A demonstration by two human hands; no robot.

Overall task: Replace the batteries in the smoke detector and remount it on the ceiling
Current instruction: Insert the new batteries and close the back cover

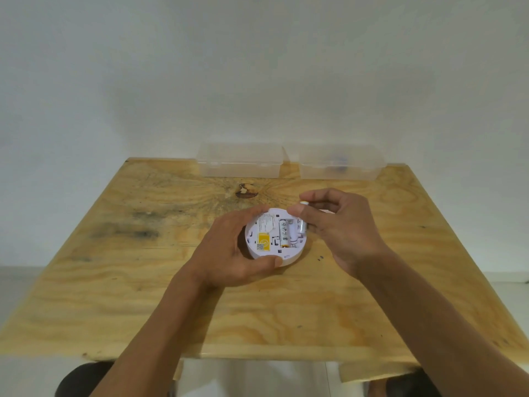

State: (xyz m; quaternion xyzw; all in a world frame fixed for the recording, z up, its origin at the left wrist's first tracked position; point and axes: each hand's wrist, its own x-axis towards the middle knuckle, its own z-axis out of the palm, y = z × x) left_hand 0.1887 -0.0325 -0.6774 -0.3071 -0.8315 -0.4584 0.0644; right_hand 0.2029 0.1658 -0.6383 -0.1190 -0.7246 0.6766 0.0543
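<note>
Smoke detector: a round white unit lying back side up on the tabletop, near the middle and a little toward the far edge; its battery bay is open to view
Label: a yellow sticker with a small printed code sits on the left part of the detector's back; the print is too small to read
Seated battery: one white cell with a yellow end lies in the left slot of the bay, its length running toward and away from the person
Left hand: its fingers and thumb are curled round the detector's left rim, thumb on the near edge and fingertips on the far edge, holding the unit steady
Right hand: it hovers over the detector's right edge, with the fingers bent and pinching a second battery
Second battery: only a white end shows between thumb and forefinger, above the right side of the bay; a pale cylinder shows just below the thumb at the bay's right slot, too blurred to tell what it is
Clear boxes: two lidded plastic containers stand side by side at the far edge, the left box and the right box; something dark and blurred lies inside the right one
Wall: plain white behind the tabletop
</note>
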